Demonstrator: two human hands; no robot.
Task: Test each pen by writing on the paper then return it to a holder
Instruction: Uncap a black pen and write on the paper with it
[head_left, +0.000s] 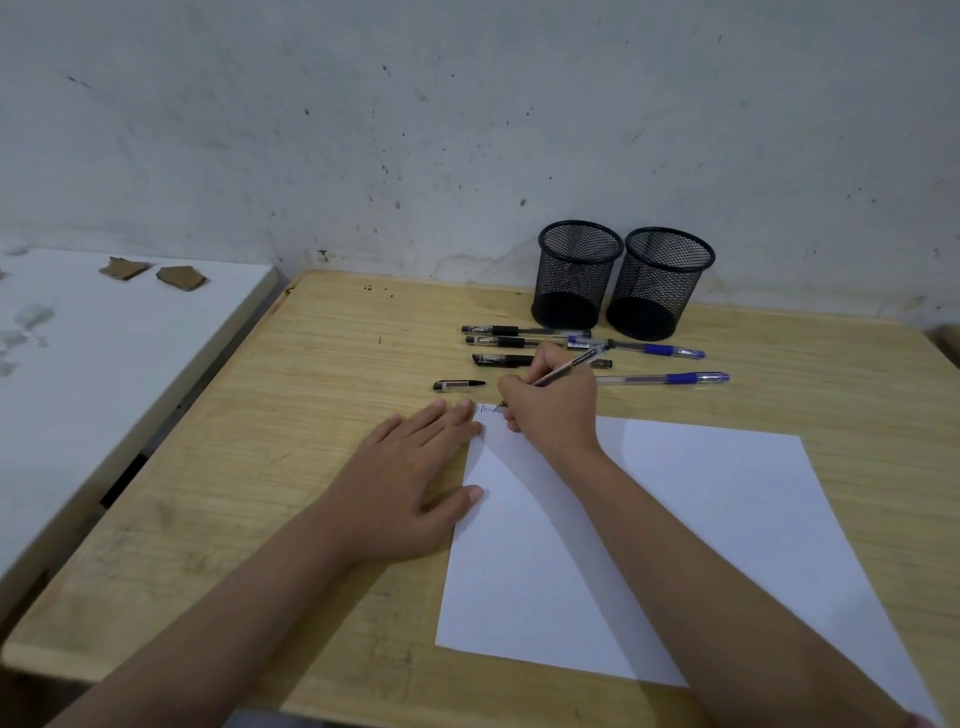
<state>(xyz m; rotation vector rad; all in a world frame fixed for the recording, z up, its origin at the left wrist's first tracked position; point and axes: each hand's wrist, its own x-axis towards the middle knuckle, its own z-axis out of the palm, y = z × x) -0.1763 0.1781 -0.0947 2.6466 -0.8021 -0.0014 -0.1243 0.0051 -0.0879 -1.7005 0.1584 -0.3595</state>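
The pen (566, 368) we are testing sits in our right hand (553, 410), fingers curled tight around its lower barrel in a writing grip. Its long axis runs on a slant: the tip points down and toward the left edge of the tabletop (260, 415), touching the paper (675, 519) at that sheet's far left corner, while the back end rises toward the far right. A few small pen strokes (487, 409) show just left of the tip.

Our left hand (410, 467) lies flat and spread wide, holding nothing; its fingertips and thumb rest on the paper's left edge and the palm on the bare wood.

The paper lies on the near right part of the tabletop, with our right forearm crossing over it.

Beyond our right hand, three black-gripped pens (501, 343) lie roughly parallel to the far edge, tips toward the left. Two blue-gripped pens (670, 364) lie right of them, tips toward the right. A loose pen cap (458, 385) lies alone near the paper's far left corner, apart from it.

Two black mesh holders (621, 280) stand upright side by side at the tabletop's far edge, against the wall; whether they touch each other we cannot tell.
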